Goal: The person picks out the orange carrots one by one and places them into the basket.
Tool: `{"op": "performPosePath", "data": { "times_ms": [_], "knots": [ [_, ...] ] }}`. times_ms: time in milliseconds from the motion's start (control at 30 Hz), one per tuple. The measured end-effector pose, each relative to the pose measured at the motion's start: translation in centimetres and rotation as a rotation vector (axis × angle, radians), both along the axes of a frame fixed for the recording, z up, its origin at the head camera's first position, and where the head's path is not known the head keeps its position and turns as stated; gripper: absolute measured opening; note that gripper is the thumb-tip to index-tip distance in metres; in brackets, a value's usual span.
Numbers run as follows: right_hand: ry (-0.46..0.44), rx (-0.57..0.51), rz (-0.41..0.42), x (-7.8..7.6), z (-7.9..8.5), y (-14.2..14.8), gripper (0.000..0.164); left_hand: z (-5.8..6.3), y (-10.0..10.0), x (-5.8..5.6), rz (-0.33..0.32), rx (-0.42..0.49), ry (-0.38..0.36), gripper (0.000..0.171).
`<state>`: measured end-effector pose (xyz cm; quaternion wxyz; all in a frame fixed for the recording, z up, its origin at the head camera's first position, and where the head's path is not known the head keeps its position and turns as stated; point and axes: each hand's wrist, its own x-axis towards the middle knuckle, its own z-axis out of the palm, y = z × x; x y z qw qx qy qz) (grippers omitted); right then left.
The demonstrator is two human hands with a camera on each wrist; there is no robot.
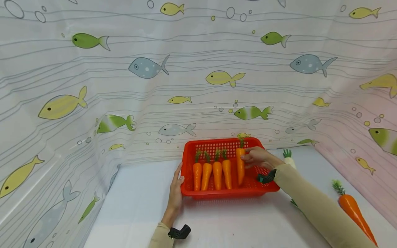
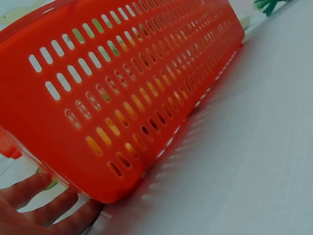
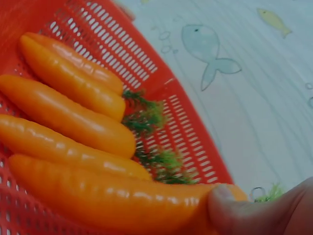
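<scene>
A red plastic basket (image 1: 229,195) with slotted walls sits on the white surface. Several orange carrots (image 1: 217,175) with green tops lie side by side in it. My right hand (image 1: 257,157) pinches another carrot (image 1: 240,167) near its leafy end, over the right part of the basket. In the right wrist view the thumb lies across the thick end of that carrot (image 3: 117,198), alongside the row. At the basket's left side, my left hand (image 1: 176,191) holds the rim, thumb on top. The left wrist view shows its fingers (image 2: 54,208) against the outer end wall.
To the right of the basket, a white radish (image 1: 289,162) with a green top lies partly behind the right forearm. A larger carrot (image 1: 353,210) lies farther right. A fish-patterned curtain (image 1: 198,117) hangs behind and along both sides.
</scene>
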<state>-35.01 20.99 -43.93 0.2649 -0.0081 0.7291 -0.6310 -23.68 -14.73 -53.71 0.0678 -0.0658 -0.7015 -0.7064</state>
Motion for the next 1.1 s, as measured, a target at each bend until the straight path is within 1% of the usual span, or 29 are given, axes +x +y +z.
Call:
{"op": "performPosePath", "data": {
  "times_ms": [167,400,500,600,667,733,833,967,1100],
  "knots": [
    [-0.066,0.05,-0.017,-0.6,-0.4,-0.8,0.071,0.2,0.0,-0.1,-0.002,-0.009,0.008,0.057],
    [-0.08,0.102,-0.022,-1.8,-0.3,-1.3,0.058,0.6,-0.2,-0.5,0.005,-0.028,0.031,0.057],
    [-0.08,0.133,-0.038,-2.1,-0.6,-1.6,0.044,0.6,-0.2,-0.6,0.012,-0.027,0.038,0.057],
    [-0.099,0.157,-0.019,-2.1,-1.3,-1.7,0.025,0.5,0.0,-0.6,0.005,-0.025,0.037,0.057],
    [-0.112,0.157,0.005,-1.9,-1.7,-1.7,0.019,0.3,0.2,-0.5,-0.005,-0.023,0.032,0.057],
    [-0.119,0.161,0.02,-1.6,-2.0,-1.7,0.017,0.2,0.4,-0.4,-0.013,-0.026,0.029,0.058],
    [-0.102,0.184,0.026,-1.4,-2.2,-1.8,0.024,0.2,0.5,-0.3,-0.01,-0.022,0.025,0.058],
    [-0.072,0.249,0.029,-1.2,-2.1,-2.3,0.032,0.2,0.2,-0.2,0.003,-0.022,0.018,0.058],
    [-0.042,0.31,0.034,-1.1,-2.0,-2.7,0.029,0.2,-0.1,-0.1,0.009,-0.026,0.016,0.058]
  ]
}}
